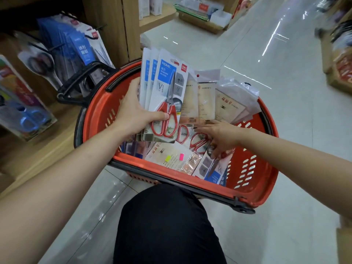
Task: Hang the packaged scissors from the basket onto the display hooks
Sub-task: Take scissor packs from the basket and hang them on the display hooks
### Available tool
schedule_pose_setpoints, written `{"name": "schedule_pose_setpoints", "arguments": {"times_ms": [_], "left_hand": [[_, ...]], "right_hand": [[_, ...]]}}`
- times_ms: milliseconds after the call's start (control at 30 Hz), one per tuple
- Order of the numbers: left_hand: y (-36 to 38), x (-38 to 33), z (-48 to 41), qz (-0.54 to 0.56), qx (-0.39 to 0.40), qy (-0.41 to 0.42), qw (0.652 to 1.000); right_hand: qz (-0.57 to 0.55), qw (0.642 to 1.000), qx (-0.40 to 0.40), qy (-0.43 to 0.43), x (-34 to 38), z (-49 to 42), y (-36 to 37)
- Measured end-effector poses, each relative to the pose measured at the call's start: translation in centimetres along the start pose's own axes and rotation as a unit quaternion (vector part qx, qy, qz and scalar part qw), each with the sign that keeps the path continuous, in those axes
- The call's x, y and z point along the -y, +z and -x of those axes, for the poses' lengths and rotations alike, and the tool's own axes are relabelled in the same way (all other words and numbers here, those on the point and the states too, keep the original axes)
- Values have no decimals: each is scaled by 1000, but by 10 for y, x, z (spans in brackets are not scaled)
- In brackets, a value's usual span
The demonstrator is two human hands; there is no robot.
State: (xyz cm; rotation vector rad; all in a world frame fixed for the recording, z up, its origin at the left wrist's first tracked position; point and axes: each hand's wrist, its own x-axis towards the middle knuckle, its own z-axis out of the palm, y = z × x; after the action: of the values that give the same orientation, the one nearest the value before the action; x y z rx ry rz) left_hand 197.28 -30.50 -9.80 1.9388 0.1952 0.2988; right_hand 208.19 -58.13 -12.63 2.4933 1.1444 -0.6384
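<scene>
Basket (91, 111) mouth: open from above.
Middle: fan of packs (163, 86) in the left hand (133, 115) blocks it.
Far side: upright packs (207, 100) crowd it.
Bottom: loose packs (171, 157) cover it.
Left: black handle (76, 92) stands between basket and shelf (38, 149).
Hooks (52, 48): hung packs (80, 44) fill them; only tips show.
Right: bare floor (295, 111), wide passage.

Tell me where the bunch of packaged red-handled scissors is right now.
In the head view, the left hand grips the bunch of scissors packs upright, left of centre, over the red basket, just left of the beige packets.
</scene>
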Motion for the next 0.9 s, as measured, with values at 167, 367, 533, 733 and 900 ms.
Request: {"name": "schedule_pose_setpoints", "arguments": {"times_ms": [167, 367, 533, 733, 900], "left_hand": [[-1, 0, 0, -5, 16, 1, 1000], [-1, 2, -3, -4, 22, 2, 1000], [1, 5, -5, 1, 14, -1, 1000], [2, 5, -4, 5, 8, -9, 1000], [0, 0, -3, 20, -18, -2, 1000]], "right_hand": [[13, 1000, 8, 9, -1, -11, 2], [6, 999, 26, 18, 0, 5, 0], [39, 999, -2, 26, 12, 18, -24], [-2, 997, -42, 72, -7, 39, -73], [-35, 983, -126, 131, -35, 66, -92]]}}
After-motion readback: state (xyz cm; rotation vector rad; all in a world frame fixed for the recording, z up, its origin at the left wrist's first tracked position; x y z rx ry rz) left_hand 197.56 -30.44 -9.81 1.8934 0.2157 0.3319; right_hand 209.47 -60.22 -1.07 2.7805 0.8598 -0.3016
